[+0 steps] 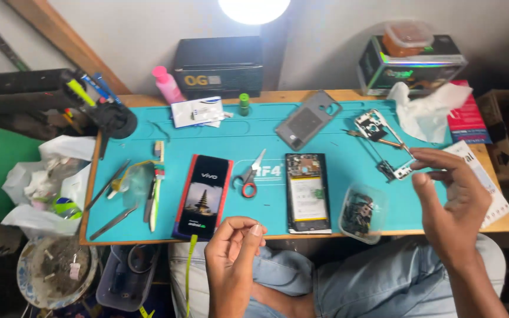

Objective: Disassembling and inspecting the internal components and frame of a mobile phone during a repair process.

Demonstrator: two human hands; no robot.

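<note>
Two phones lie on the teal mat (349,126) that covers the surface: one whole phone (202,196) with a red rim and a lit screen at front left, and one opened phone (307,192), back removed, board and battery showing, at front centre. One grey back cover (307,120) lies apart near the rear of the mat. One pair of red-handled scissors (250,176) sits between the two phones.

My left hand (232,254) hovers over my lap just off the front edge, fingers curled with thumb against fingertips — whether anything small is pinched there I cannot tell. My right hand (450,203) is raised over the mat's right end, fingers half spread and loose; the small white frame piece (400,171) lies at its fingertips, and I cannot tell whether they touch it.

One clear plastic cup of small parts (361,213) stands just right of the opened phone, near the front edge. One white camera frame (372,125) lies behind it.

Packages: one black box (218,66) at rear centre, one dark shiny box (410,65) at rear right carrying a clear tub with orange contents, and one pink bottle (166,84) left of the black box.

Open room — the mat's middle band behind the phones.
</note>
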